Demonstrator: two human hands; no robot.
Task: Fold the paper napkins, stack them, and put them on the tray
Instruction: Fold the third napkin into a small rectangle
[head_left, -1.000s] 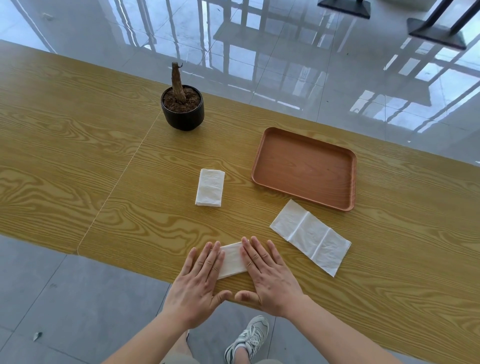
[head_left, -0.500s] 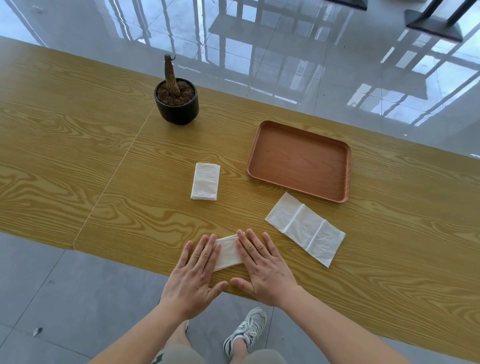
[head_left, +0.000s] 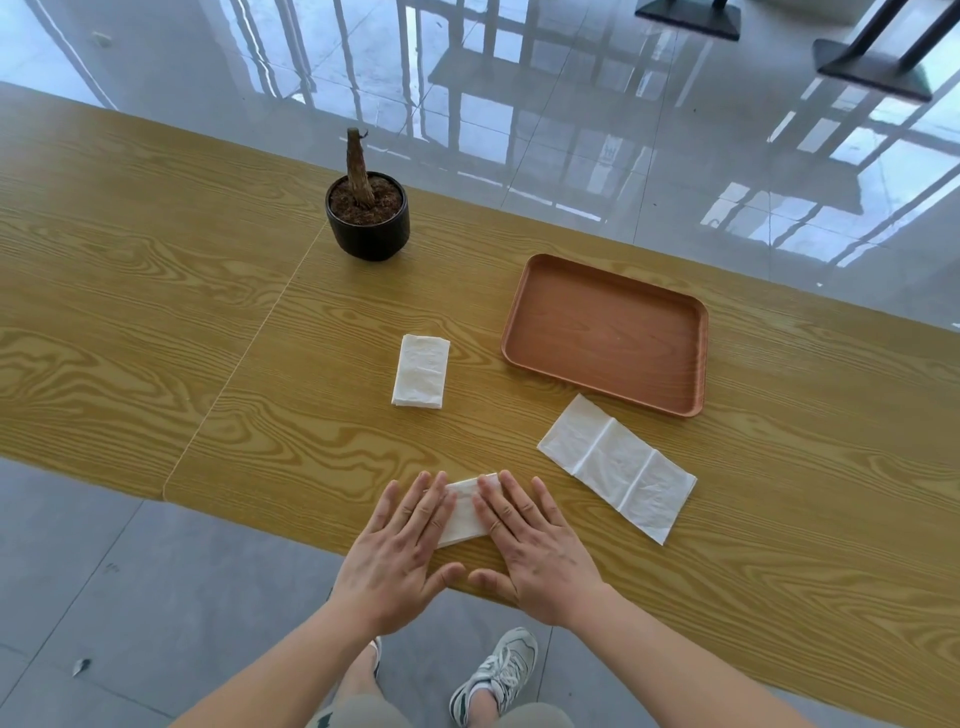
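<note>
Fingers (head_left: 415, 512) of left hand (head_left: 397, 564) and right hand (head_left: 537, 558) splayed flat, gripping nothing, pressing folded napkin (head_left: 465, 512), mostly hidden beneath. Creased open napkin (head_left: 615, 467) right of them; rounded wooden tray (head_left: 691, 358) beyond.

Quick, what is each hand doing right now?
Left hand: open, flat, pressing on the folded napkin.
Right hand: open, flat, pressing on the same napkin.

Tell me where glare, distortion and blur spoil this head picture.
Head view: strong window glare on the glossy floor beyond the table; wide-angle lens bows the table's edges; soft, even light, only faint shadows beside the tray and plant pot; both hands, the napkins and wood grain look sharp, no motion blur.
</note>
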